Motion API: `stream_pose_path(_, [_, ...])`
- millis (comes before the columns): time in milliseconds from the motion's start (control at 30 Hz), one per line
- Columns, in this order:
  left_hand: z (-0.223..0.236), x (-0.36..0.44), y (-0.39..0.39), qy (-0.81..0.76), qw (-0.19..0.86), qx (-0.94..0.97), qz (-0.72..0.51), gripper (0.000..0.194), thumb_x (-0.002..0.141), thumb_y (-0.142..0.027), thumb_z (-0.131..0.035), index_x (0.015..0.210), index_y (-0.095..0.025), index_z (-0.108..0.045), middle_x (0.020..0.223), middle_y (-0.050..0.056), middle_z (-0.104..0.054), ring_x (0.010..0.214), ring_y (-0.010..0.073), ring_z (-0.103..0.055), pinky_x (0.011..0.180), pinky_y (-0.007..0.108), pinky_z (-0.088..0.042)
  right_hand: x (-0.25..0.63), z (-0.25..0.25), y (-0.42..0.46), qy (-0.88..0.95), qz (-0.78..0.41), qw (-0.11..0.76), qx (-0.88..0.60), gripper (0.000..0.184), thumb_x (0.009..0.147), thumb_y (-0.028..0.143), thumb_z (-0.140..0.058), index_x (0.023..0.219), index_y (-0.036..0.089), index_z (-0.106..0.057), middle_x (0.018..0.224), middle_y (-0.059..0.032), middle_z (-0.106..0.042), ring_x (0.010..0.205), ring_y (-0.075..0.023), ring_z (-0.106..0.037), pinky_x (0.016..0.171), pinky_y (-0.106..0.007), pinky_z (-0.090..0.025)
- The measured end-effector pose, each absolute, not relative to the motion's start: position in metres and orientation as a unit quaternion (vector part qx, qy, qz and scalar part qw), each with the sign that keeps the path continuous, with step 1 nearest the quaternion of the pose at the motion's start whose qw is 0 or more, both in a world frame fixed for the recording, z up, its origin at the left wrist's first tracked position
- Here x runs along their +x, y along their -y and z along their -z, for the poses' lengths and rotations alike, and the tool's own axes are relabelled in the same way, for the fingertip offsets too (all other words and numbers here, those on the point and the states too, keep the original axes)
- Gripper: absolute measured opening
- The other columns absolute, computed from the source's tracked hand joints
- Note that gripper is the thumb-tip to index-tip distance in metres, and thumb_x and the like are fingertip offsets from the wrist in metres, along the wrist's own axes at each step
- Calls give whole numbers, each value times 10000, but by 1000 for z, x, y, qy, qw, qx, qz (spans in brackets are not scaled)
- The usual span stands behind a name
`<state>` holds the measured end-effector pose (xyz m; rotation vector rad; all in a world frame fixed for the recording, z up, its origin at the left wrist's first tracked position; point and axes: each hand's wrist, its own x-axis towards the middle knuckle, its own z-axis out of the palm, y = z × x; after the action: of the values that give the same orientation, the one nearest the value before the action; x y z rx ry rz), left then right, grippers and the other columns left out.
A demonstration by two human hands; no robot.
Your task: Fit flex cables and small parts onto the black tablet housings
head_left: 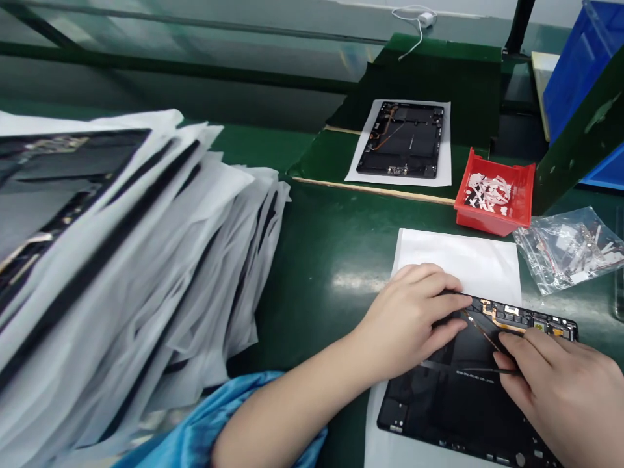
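An opened black tablet [458,396] lies on a white sheet [468,260] on the green bench in front of me, its boards and batteries showing. My left hand [414,318] rests on the tablet's upper left corner with fingers stretched flat, holding it down. My right hand [560,383] is curled at the tablet's right side, thumb and forefinger pinched on a thin dark ribbon cable [480,370] that runs across the middle. An orange flex strip [502,318] sits near the top edge, between my hands.
A tall leaning stack of tablets interleaved with white sheets [121,260] fills the left. Another open tablet on paper [402,140] lies farther back. A red bin of small white parts [494,192] and a clear bag of parts [570,247] are at the right; blue crates [580,71] behind.
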<state>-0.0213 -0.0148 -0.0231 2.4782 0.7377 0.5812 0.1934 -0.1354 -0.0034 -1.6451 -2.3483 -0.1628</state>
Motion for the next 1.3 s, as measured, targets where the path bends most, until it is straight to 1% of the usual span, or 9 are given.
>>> stream_pose_path(200, [25,-16,17,-243,204,929,-191,220,934,-326,-674,1128,-232,-720,1145,38,-715,1044,239,-606,889,389,-484,190,11,140,821,77,69,-561,160,883,127,-557,977,183,-674,750,-28,-683,555,-187,-577,577,-352,-299])
stream_pose_path(433, [23,-9,19,-213,177,943,-186,192,912,-321,-710,1076,-224,-724,1170,25,-703,1052,231,-593,879,378,-464,183,9,132,808,88,63,-580,113,756,86,-668,807,186,-662,663,-11,-609,546,-195,-546,574,-345,-279])
stream_pose_path(567, [23,0,19,-187,138,953,-196,111,934,-320,-685,999,-246,-737,1142,3,-708,1042,222,-586,838,365,-441,185,11,130,801,70,76,-589,89,799,101,-660,775,187,-664,663,-8,-619,531,-181,-543,567,-335,-267])
stream_pose_path(733, [26,3,19,-159,74,962,-211,121,976,-258,-621,926,-228,-727,1054,-4,-723,988,199,-588,785,335,-425,198,7,126,796,17,119,-594,172,890,145,-553,870,215,-709,703,10,-671,535,-176,-597,571,-328,-312])
stream_pose_path(800, [26,3,18,-140,59,966,-207,113,974,-221,-615,942,-215,-724,1043,6,-727,981,199,-588,779,331,-427,209,2,124,804,-27,107,-585,183,885,165,-567,938,240,-725,737,23,-702,571,-180,-640,577,-323,-332])
stream_pose_path(900, [25,1,16,-119,57,970,-206,123,977,-195,-601,958,-203,-722,1039,19,-735,966,197,-599,771,327,-434,225,-10,123,811,-98,45,-575,243,800,157,-653,989,284,-740,765,44,-736,606,-181,-678,560,-307,-330])
stream_pose_path(1033, [23,1,15,-97,63,972,-206,156,996,-205,-573,970,-195,-727,1011,34,-743,971,199,-630,767,323,-458,232,-21,126,813,-99,2,-573,245,705,149,-718,904,287,-753,715,48,-733,564,-188,-671,539,-303,-313])
stream_pose_path(1133, [20,3,16,-93,60,971,-211,156,990,-192,-579,946,-182,-729,989,37,-749,981,203,-651,775,322,-489,224,-22,131,821,-69,3,-566,181,661,124,-739,786,254,-726,621,44,-680,499,-189,-638,507,-311,-275])
stream_pose_path(1300, [19,2,19,-101,56,968,-223,178,993,-223,-584,908,-180,-734,991,32,-763,959,189,-680,774,307,-525,210,-12,138,837,19,14,-547,200,616,26,-675,660,213,-623,575,10,-623,455,-184,-578,495,-321,-222])
